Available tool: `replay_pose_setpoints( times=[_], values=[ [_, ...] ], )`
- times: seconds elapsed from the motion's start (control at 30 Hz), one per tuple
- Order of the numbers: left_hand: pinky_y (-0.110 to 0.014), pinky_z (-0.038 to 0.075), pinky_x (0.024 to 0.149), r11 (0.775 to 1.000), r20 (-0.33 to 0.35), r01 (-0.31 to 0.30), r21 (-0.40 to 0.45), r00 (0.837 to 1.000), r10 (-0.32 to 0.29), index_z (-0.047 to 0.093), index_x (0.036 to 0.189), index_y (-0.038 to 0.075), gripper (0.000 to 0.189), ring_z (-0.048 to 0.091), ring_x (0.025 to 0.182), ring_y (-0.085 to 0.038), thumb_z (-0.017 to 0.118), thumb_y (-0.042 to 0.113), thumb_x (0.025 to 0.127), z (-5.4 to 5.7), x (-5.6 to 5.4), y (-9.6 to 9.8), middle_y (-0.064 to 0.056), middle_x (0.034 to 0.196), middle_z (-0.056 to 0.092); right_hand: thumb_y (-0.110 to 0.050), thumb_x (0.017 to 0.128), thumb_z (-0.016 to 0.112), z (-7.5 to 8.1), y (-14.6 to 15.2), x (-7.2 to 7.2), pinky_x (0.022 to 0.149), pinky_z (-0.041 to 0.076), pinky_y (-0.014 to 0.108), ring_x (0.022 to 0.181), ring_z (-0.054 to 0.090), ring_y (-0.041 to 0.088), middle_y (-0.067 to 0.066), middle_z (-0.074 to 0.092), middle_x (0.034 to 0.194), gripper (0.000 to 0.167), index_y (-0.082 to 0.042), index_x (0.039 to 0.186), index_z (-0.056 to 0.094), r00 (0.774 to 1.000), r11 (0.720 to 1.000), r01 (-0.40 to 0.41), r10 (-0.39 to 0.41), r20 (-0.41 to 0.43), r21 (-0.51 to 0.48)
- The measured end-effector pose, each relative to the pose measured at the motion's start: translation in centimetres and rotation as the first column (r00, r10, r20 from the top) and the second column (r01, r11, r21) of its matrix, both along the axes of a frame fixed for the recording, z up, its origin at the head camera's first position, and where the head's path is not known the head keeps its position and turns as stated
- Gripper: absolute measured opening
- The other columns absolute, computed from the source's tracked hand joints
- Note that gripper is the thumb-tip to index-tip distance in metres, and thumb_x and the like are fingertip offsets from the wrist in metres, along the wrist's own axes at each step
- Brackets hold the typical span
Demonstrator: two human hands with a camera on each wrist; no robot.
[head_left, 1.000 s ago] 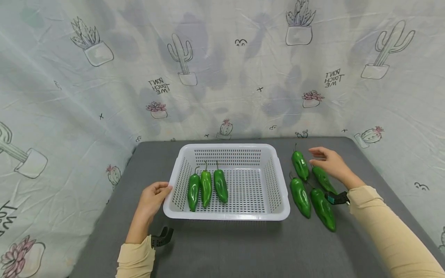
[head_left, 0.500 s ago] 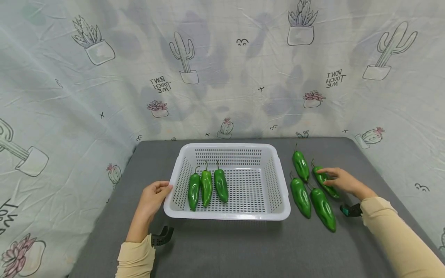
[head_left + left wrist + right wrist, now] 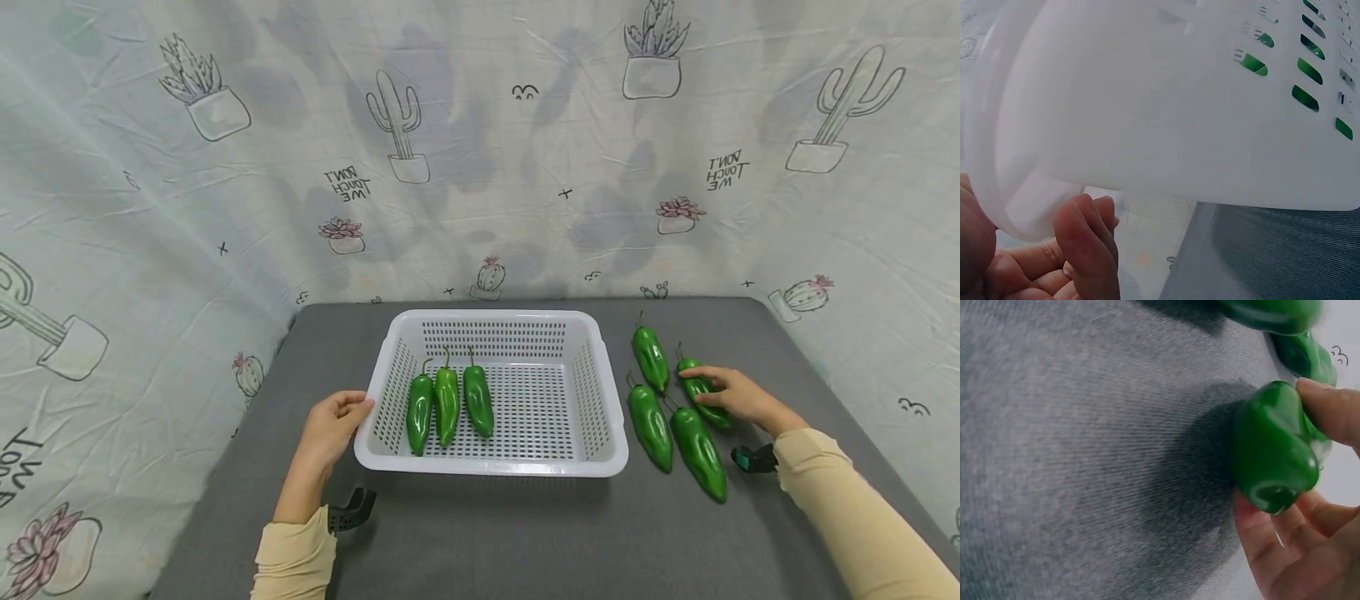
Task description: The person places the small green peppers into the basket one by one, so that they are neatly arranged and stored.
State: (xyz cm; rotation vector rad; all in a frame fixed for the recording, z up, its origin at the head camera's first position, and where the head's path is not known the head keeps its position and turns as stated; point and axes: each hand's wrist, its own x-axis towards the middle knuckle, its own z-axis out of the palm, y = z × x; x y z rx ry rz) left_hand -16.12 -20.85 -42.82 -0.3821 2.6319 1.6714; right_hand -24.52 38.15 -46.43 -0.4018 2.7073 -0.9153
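Where right hand pinches — green pepper between thumb, fingers.

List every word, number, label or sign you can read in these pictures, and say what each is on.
"DON'T TOUCH", lettering flipped, on the backdrop cloth, left of centre; last word unclear, "WE" or "ME".
The same wording, right of centre.
Similar wording, cut off, at the left edge.
"x", several small marks on the backdrop cloth.
Basket and peppers: no readable text.

The patterned cloth behind has words that say "DON'T TOUCH" in two spots. They look flipped. The last little word is hard to read.
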Motion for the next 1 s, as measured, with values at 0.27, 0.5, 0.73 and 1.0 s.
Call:
replay_pose_setpoints(
  times=[0.27, 0.5, 0.73, 1.0],
  values=[
    [-0.020, 0.049, 0.066, 1.000, -0.003, -0.003, 0.017, 1.000, 0.003, 0.054, 0.121, -0.008, 0.035, 0.060, 0.079, -0.006, 0.057, 0.017, 0.096, 0.1, 0.1, 0.0, -0.021, 0.105, 0.064, -0.019, 0.094, 0.058, -0.3, 0.1, 0.2, 0.089, 0.030, 0.073, 0.121, 0.028, 0.066, 0.038, 0.028, 0.142, 0.049, 0.001, 0.137, 0.046, 1.000, 1.000, 0.017, -0.016, 0.017, -0.024],
    [-0.021, 0.049, 0.068, 1.000, 0.000, -0.004, 0.019, 1.000, 0.004, 0.055, 0.121, -0.007, 0.035, 0.062, 0.082, -0.009, 0.057, 0.017, 0.096, 0.1, 0.1, 0.1, -0.021, 0.106, 0.065, -0.020, 0.094, 0.059, -0.5, 0.2, 0.5, 0.090, 0.032, 0.071, 0.121, 0.030, 0.063, 0.038, 0.027, 0.143, 0.052, 0.002, 0.139, 0.043, 1.000, 0.999, 0.030, -0.030, -0.003, -0.033],
    [-0.022, 0.049, 0.068, 1.000, 0.004, -0.004, 0.013, 1.000, 0.004, 0.055, 0.121, -0.007, 0.036, 0.061, 0.082, -0.009, 0.057, 0.018, 0.096, 0.2, 0.1, 0.1, -0.021, 0.106, 0.064, -0.026, 0.094, 0.059, -0.6, 0.6, 0.5, 0.090, 0.032, 0.071, 0.121, 0.027, 0.066, 0.038, 0.022, 0.145, 0.060, -0.001, 0.144, 0.036, 0.998, 0.997, 0.067, -0.066, 0.021, -0.041],
    [-0.022, 0.049, 0.068, 1.000, 0.006, -0.005, 0.006, 1.000, 0.005, 0.055, 0.120, -0.007, 0.034, 0.060, 0.079, -0.006, 0.057, 0.018, 0.096, 0.2, 0.1, 0.0, -0.017, 0.102, 0.065, -0.035, 0.094, 0.059, 1.1, 0.3, 0.7, 0.090, 0.033, 0.069, 0.125, 0.027, 0.061, 0.039, 0.019, 0.146, 0.066, -0.006, 0.146, 0.033, 0.991, 0.988, 0.134, -0.131, 0.038, -0.078]
  ],
)
